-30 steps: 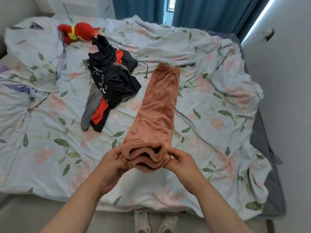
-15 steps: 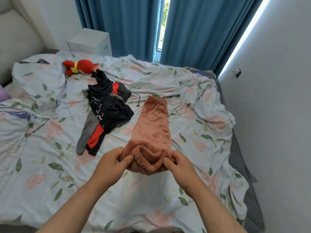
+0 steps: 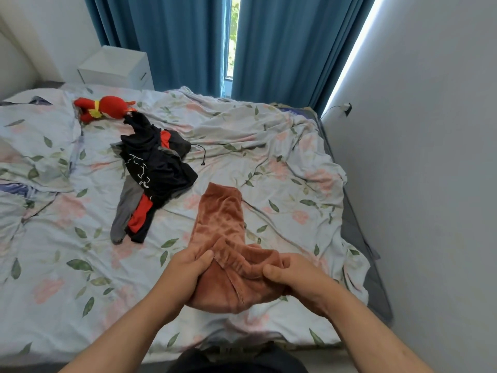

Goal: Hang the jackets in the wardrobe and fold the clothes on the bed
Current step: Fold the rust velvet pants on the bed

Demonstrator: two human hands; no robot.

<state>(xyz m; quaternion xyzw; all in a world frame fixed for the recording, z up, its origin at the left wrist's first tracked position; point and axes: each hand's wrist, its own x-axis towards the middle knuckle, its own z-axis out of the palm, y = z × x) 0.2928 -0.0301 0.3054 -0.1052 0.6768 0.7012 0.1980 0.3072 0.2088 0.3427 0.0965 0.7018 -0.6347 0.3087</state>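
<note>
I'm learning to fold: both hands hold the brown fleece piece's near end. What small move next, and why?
Probably lay that end forward over the far half: left hand and right hand grip the bunched near end of the brown fleece piece, while the rest lies stretched on the bed.

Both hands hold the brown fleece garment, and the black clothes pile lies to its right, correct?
No. The head view shows the left hand and right hand holding the brown fleece garment, but the black clothes pile lies to its left.
</note>
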